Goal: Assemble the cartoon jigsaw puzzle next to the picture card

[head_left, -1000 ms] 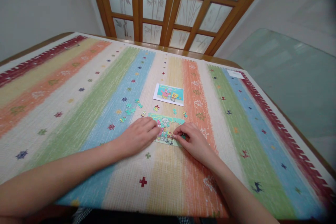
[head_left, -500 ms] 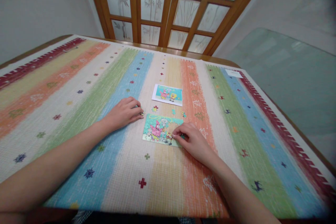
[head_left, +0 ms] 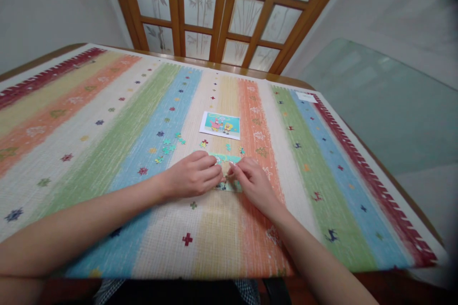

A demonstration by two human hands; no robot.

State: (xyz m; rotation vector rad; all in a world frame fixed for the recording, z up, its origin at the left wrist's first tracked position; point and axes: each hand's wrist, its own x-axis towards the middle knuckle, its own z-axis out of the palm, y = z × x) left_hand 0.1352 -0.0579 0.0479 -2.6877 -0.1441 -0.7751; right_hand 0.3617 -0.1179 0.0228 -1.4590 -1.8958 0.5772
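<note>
A small cartoon jigsaw puzzle [head_left: 229,158] lies partly assembled on the striped tablecloth [head_left: 107,152], mostly covered by both hands. My left hand [head_left: 195,175] rests on its left part with fingers curled, fingertips meeting those of my right hand [head_left: 250,182] over the puzzle's middle. My right hand's fingers are pressed together on the puzzle; what they pinch is too small to make out. Several loose pieces [head_left: 171,145] lie just beyond the puzzle to the left, and a few more pieces [head_left: 226,146] lie above it.
A reference picture card [head_left: 220,124] lies beyond the puzzle. A small white slip [head_left: 307,97] sits near the far right table edge. Wooden glazed doors [head_left: 222,9] stand behind the table. A glass tabletop [head_left: 386,105] is at the right.
My left hand came back from the loose pieces at the left onto the puzzle, meeting my right hand. The view shifted slightly to the right.
</note>
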